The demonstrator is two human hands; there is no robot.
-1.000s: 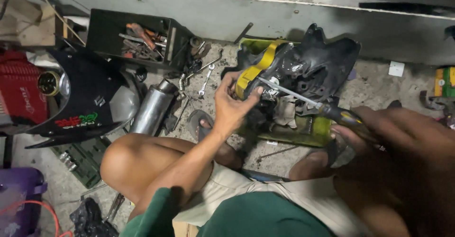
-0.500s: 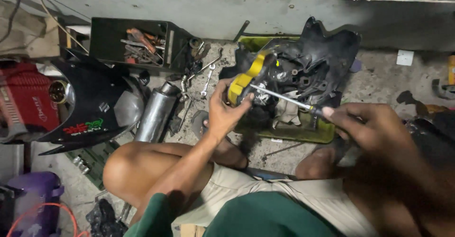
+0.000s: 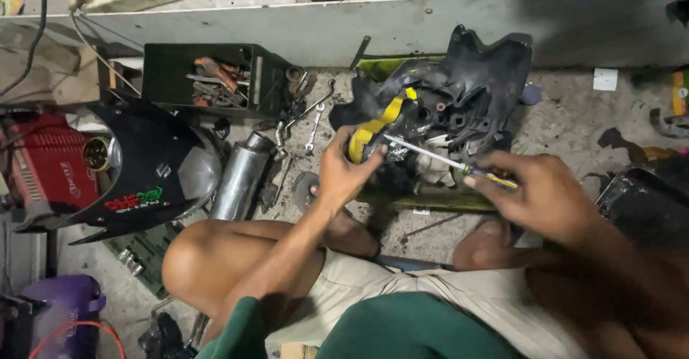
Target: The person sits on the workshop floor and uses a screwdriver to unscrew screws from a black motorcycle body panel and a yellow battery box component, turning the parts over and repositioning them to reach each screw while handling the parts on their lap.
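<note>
Nearest the camera, the person sits cross-legged on the gritty concrete floor (image 3: 574, 115), bare knee (image 3: 204, 258) out to the left, so the work sits between the legs within easy reach. Right hand (image 3: 545, 194) is closed around the yellow-and-black handle of a long steel-shaft screwdriver (image 3: 430, 158), shaft angled up-left so the tip meets the part. Left hand (image 3: 344, 172) is curled on the black plastic motorcycle assembly with a yellow band (image 3: 445, 108), apparently steadying it against the tool's push. The assembly lies just beyond both hands, centre of the scene. Left of it lie loose chrome spanners (image 3: 313, 126) and a grey metal exhaust cylinder (image 3: 240, 176). Further left is a black motorcycle fairing (image 3: 151, 169). Far left, an open dark green toolbox (image 3: 208, 79) stands against the grey wall ledge (image 3: 430, 21).
</note>
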